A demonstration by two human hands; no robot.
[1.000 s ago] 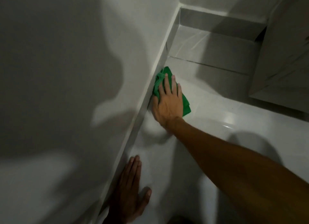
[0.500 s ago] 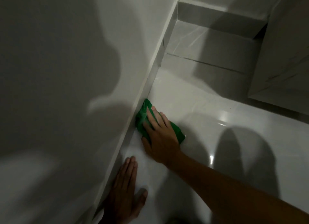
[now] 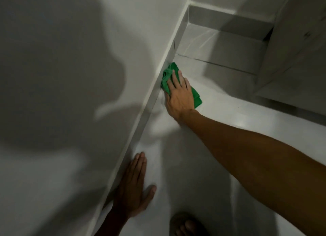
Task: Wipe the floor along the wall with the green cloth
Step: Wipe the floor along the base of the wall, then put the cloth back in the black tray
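A crumpled green cloth (image 3: 167, 75) lies on the glossy white floor (image 3: 220, 115), pushed against the skirting (image 3: 159, 87) at the foot of the white wall (image 3: 70, 77). My right hand (image 3: 180, 96) presses flat on the cloth, fingers pointing away from me, arm stretched out from the lower right. Cloth shows beyond the fingertips and at the right of the hand. My left hand (image 3: 132, 190) rests palm down on the floor beside the skirting, nearer to me, holding nothing.
The skirting runs to a far corner (image 3: 189, 5), where another skirting turns right. A pale cabinet or panel (image 3: 291, 59) stands at the right, raised above the floor. My foot (image 3: 188, 225) shows at the bottom edge. A dark grout line (image 3: 217, 63) crosses the floor past the cloth.
My right hand pulled the cloth back toward me along the skirting, then pushed it forward again to about its earlier far position. The left hand stayed planted.
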